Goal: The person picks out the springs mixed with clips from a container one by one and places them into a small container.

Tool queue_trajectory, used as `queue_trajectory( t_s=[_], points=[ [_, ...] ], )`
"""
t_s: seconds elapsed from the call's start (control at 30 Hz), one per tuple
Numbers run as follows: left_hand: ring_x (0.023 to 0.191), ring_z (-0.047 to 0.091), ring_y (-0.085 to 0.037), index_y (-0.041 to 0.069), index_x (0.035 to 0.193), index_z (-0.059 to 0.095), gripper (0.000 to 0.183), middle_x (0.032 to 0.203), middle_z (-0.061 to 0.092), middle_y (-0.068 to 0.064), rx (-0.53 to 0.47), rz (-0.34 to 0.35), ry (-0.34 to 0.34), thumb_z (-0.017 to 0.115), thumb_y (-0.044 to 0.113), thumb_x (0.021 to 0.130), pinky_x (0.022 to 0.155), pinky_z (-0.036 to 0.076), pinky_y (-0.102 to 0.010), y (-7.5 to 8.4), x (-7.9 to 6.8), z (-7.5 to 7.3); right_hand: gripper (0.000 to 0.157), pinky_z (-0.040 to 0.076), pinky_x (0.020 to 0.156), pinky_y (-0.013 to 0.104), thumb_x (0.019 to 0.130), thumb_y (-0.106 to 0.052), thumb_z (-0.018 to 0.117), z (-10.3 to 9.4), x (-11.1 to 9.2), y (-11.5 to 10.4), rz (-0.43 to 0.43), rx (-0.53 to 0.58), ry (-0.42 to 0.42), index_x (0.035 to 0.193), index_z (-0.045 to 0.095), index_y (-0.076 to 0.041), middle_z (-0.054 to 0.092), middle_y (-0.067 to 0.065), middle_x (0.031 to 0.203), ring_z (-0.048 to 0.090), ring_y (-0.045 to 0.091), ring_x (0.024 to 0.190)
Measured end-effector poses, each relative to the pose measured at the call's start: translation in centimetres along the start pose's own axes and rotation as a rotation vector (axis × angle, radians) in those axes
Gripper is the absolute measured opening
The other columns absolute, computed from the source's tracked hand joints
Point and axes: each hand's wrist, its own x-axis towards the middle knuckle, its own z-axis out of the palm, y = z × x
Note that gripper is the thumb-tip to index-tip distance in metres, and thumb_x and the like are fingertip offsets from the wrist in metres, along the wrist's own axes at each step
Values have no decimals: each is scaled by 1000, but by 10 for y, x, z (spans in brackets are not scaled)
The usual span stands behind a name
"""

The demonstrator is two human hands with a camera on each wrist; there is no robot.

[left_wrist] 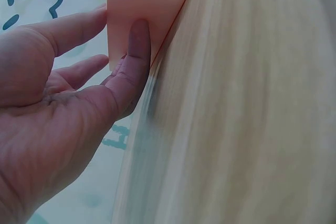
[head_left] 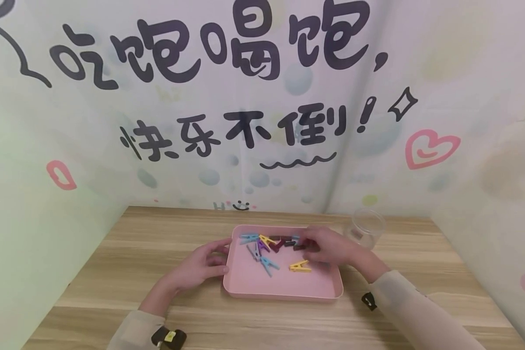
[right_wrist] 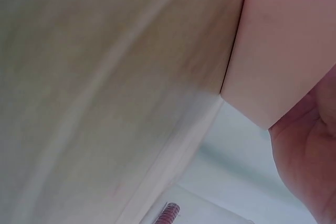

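A shallow pink tray (head_left: 284, 287) lies on the wooden table. Light blue, yellow, purple and grey clothespins (head_left: 269, 265) sit in it, mostly toward the back left. Dark red and black small pieces (head_left: 284, 244) lie near the back middle, and one yellow clothespin (head_left: 300, 266) is apart, right of centre. My left hand (head_left: 201, 265) touches the tray's left side; in the left wrist view, loosely bent fingers (left_wrist: 137, 45) rest against its outer wall. My right hand (head_left: 330, 246) reaches over the right rim, among the dark pieces. Its fingertips' hold is hidden, and the tray wall blocks them in the right wrist view.
A clear round container (head_left: 367, 228) stands behind the right forearm, with a striped reddish-brown piece (right_wrist: 168, 213) inside. The printed wall (head_left: 245, 184) rises at the table's far edge. Black devices are at both sleeves, the left one (head_left: 169, 336) nearer the front.
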Motion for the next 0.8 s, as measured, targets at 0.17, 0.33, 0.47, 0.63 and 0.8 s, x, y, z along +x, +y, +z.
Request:
queue_trajectory(
  t_s=[0.17, 0.33, 0.47, 0.63, 0.8],
  points=[
    [127, 62, -42, -6, 162, 31, 73, 145, 53, -27, -1, -2, 0, 70, 3, 101, 99, 60, -37, -1, 0, 0, 19, 54, 80, 31, 94, -12, 80, 1, 0, -1, 15, 10, -12, 112, 76, -14, 70, -7, 105, 61, 16, 91],
    [127, 62, -43, -7, 162, 31, 72, 144, 53, -27, -5, -4, -1, 70, 2, 101, 99, 60, -35, -1, 0, 0, 16, 56, 80, 30, 94, -13, 80, 3, 2, -1, 17, 14, -20, 109, 77, -15, 70, -8, 103, 62, 13, 90],
    [126, 62, -42, -7, 162, 31, 72, 145, 52, -28, 1, -2, -1, 70, 2, 102, 98, 60, -34, 0, 0, 1, 12, 57, 78, 28, 95, -15, 82, 4, 3, -1, 24, 5, -25, 106, 77, -16, 70, -11, 101, 61, 9, 87],
    [125, 63, -42, -8, 162, 31, 73, 145, 52, -29, 7, 3, -1, 70, 2, 101, 97, 60, -33, 0, 0, 1, 14, 57, 79, 27, 95, -21, 82, 5, 3, -3, 54, 14, -38, 108, 78, -19, 70, -13, 103, 62, 7, 86],
    [124, 63, -41, -8, 162, 30, 72, 144, 52, -29, 10, 9, -2, 69, 2, 102, 97, 60, -32, 0, 0, 1, 12, 57, 79, 27, 96, -22, 81, 5, 5, -5, 63, 11, -40, 107, 78, -20, 70, -13, 102, 62, 7, 86]
  ],
)
